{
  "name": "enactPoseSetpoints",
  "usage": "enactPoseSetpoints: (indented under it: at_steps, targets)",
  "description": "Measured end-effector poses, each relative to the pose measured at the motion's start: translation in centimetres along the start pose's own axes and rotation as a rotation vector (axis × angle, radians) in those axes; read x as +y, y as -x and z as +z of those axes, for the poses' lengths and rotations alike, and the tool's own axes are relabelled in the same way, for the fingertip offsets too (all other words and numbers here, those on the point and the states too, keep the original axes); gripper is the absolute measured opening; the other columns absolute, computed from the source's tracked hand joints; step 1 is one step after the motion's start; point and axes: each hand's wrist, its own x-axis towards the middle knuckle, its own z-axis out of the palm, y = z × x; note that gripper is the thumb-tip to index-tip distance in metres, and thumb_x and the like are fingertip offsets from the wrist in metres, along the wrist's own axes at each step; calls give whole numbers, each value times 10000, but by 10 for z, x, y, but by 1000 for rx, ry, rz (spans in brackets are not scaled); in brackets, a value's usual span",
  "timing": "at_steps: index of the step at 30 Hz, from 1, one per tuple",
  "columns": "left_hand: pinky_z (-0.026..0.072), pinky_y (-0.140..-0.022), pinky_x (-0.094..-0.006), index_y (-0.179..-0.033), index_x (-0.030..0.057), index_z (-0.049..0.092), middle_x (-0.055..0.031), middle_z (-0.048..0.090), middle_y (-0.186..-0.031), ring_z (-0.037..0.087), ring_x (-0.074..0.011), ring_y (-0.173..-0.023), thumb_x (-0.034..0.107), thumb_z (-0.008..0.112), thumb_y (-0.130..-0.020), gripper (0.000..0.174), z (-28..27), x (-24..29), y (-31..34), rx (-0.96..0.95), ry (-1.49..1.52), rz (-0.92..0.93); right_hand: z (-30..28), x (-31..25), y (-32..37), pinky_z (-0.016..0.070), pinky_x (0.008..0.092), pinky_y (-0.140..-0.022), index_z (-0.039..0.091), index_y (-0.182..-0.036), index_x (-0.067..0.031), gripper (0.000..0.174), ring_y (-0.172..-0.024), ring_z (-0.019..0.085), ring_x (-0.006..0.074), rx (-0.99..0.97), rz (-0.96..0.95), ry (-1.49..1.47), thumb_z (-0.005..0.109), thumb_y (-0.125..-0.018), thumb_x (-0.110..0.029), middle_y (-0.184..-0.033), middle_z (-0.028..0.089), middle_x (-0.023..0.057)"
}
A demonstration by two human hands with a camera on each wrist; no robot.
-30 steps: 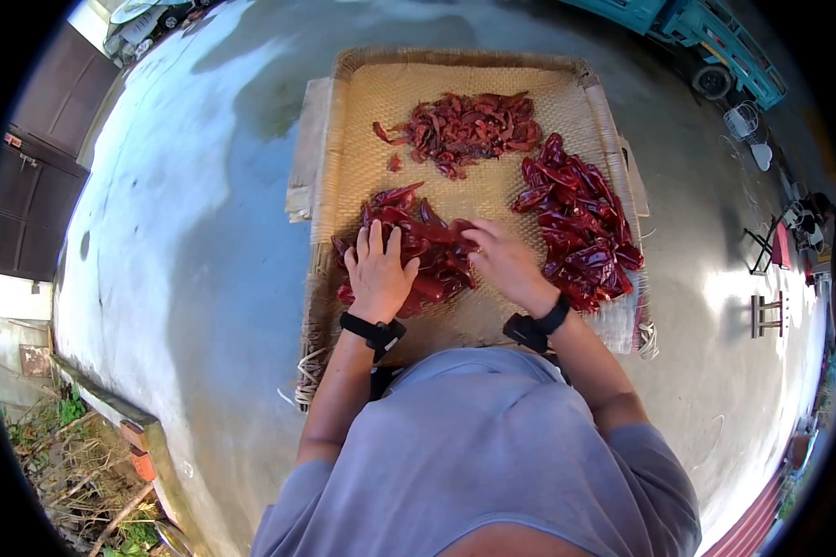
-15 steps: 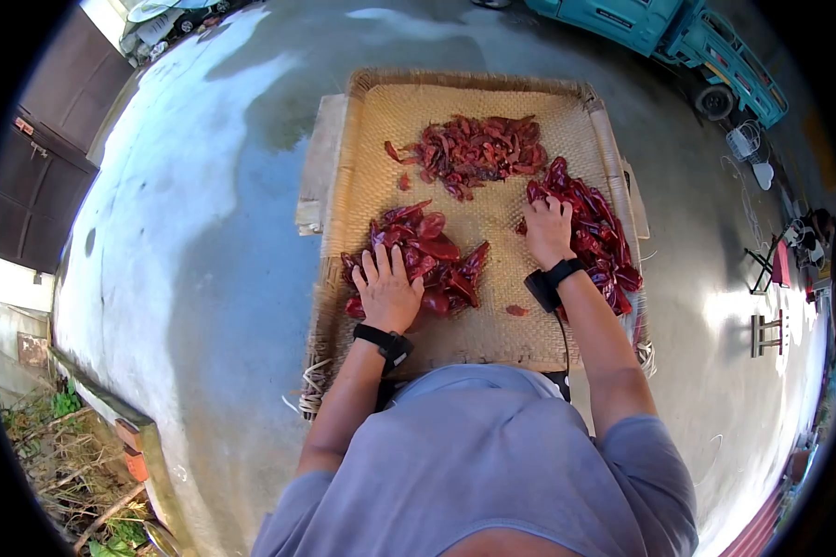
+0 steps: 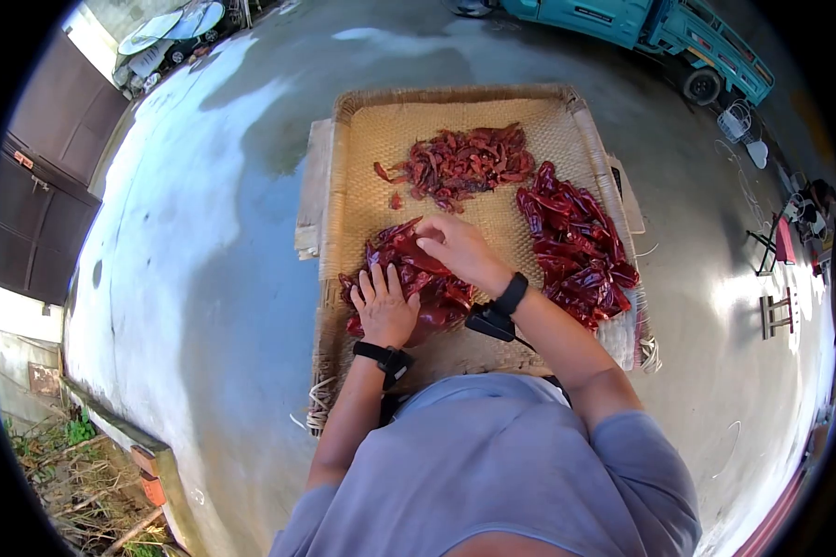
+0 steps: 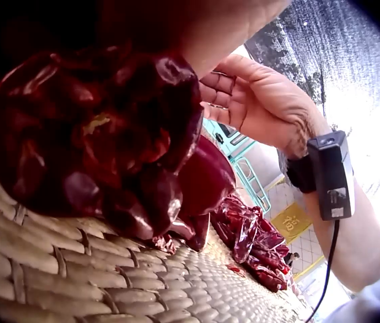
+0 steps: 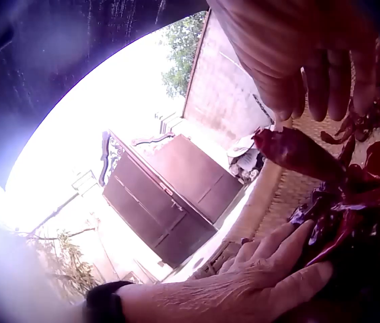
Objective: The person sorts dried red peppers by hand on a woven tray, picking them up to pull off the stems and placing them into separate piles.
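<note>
My left hand (image 3: 387, 306) rests with fingers spread on the front left pile of glossy dark red dried chili peppers (image 3: 453, 290). Over the far part of that pile hovers my right hand (image 3: 463, 252), its fingers loosely bent downward. In the right wrist view, a single chili pepper (image 5: 301, 155) sticks up from the pile just below the right fingertips. The left wrist view shows the right palm turned inward with nothing visible in it, and a large wrinkled chili pepper (image 4: 89, 141) close to the camera.
The piles lie in a shallow woven tray (image 3: 342, 186) with a raised rim. A second glossy chili pile (image 3: 581, 246) is at its right, and smaller, duller red pieces (image 3: 469, 158) lie at the back. A teal vehicle (image 3: 697, 46) stands beyond, a wooden stool (image 3: 778, 314) to the right.
My right hand went from the left pile to the right pile, then back over the left pile. The left hand has stayed on the left pile, with fingers spread.
</note>
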Motion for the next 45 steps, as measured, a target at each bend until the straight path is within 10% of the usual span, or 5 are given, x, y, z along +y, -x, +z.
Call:
enactPoseSetpoints:
  at_steps: [3, 12, 13, 32, 45]
  targets:
    - [209, -1159, -602, -1492, 51, 424, -222, 375, -1547, 322, -443, -1424, 455, 613, -901, 741, 1, -1, 0, 12, 10, 5, -11, 40, -13, 469, 450, -851, 682, -1017, -69, 187, -974, 605, 325, 233, -234, 503, 611, -885, -181, -1004, 668, 128]
    - [199, -1152, -619, -1502, 43, 399, -238, 348, -1557, 288, -449, -1440, 472, 583, -922, 744, 2, -1, -2, -25, 18, 1, -100, 134, -27, 336, 510, -980, 597, -1258, -102, 441, -1155, 522, 311, 170, 480, 1372, 685, -852, -249, -1173, 647, 89]
    - [198, -1153, -618, -1503, 44, 398, -239, 349, -1556, 287, -449, -1440, 472, 583, -923, 744, 2, -1, -1, -24, 21, 2, -99, 138, -21, 337, 536, -950, 635, -1148, -107, 247, -1098, 550, 302, 231, 360, 1311, 492, -949, -138, -1075, 687, 90]
    - [237, -1139, -587, -1382, 125, 555, -208, 400, -1513, 332, -433, -1405, 345, 759, -805, 651, -23, -6, 1, 152, 287, 82, -91, 37, 0, 505, 426, -921, 665, -1192, -80, 320, -1074, 598, 357, -28, -365, 513, 643, -873, -63, -1154, 670, 154]
    - [388, -994, -456, -1261, 135, 644, -64, 701, -1088, 595, -289, -1057, 142, 698, -848, 417, -58, -18, -15, 355, 154, 131, -3, 17, 20, 500, 268, -896, 573, -1304, -13, 340, -1025, 617, 127, -268, 288, -593, 621, -984, -118, -1125, 670, 75]
